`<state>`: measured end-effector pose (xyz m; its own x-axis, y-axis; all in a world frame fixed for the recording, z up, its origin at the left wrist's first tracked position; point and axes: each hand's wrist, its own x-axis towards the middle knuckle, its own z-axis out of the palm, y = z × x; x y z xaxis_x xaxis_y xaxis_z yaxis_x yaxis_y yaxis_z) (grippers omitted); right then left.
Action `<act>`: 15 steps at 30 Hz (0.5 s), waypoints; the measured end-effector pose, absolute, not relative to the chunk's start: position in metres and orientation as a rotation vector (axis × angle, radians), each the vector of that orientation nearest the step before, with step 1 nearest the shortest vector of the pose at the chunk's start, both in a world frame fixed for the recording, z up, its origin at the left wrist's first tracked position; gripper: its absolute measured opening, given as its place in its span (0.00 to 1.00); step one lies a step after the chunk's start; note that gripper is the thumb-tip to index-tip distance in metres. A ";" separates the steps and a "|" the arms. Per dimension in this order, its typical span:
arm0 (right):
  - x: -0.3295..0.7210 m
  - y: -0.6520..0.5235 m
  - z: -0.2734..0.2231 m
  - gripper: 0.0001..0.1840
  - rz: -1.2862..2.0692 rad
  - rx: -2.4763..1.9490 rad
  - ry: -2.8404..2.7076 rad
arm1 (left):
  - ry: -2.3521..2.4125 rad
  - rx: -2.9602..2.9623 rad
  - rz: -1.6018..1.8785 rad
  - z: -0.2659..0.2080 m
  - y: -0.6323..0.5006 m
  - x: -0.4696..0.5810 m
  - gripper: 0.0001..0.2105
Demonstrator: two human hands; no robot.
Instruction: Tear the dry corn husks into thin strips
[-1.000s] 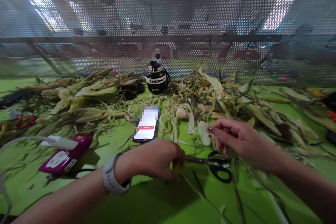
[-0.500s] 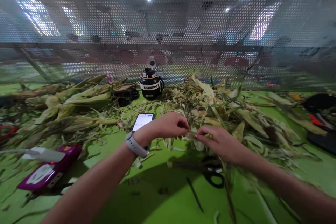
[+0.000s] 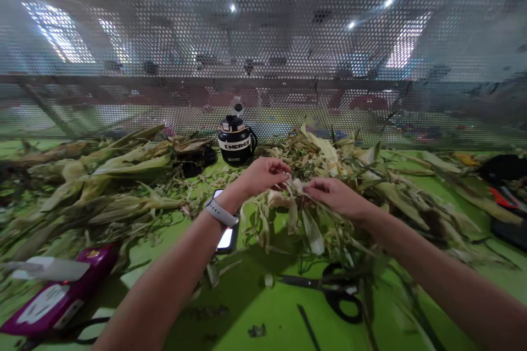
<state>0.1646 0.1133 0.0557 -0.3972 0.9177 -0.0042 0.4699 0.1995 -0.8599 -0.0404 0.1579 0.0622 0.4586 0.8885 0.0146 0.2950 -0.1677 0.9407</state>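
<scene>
My left hand (image 3: 267,174) is raised over the table with its fingers curled together at the pale end of some corn husk strips (image 3: 293,214). From the other side my right hand (image 3: 336,196) pinches the same husk between thumb and fingers. Several thin, pale and green strips hang down below both hands, close to the tabletop. Exactly where each fingertip grips is hard to make out. Beneath them lie black-handled scissors (image 3: 343,304), partly covered by husk on the right. A phone (image 3: 225,239) with a lit screen is half hidden behind my left wrist.
Heaps of dried corn husks (image 3: 135,164) spread over the left and right of the green table (image 3: 230,307). A black jug (image 3: 234,145) stands at the back before a perforated metal screen (image 3: 267,27). A purple device (image 3: 66,296) lies front left, and a dark thin stick (image 3: 308,326) lies near the scissors.
Both hands have risen a little, and the husk strips now hang in plain view below them. The camera view has shifted slightly, and more of the scissors shows.
</scene>
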 end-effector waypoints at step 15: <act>0.148 0.125 0.030 0.22 1.377 -1.222 -1.709 | 0.962 1.547 0.628 0.051 0.160 -0.042 0.07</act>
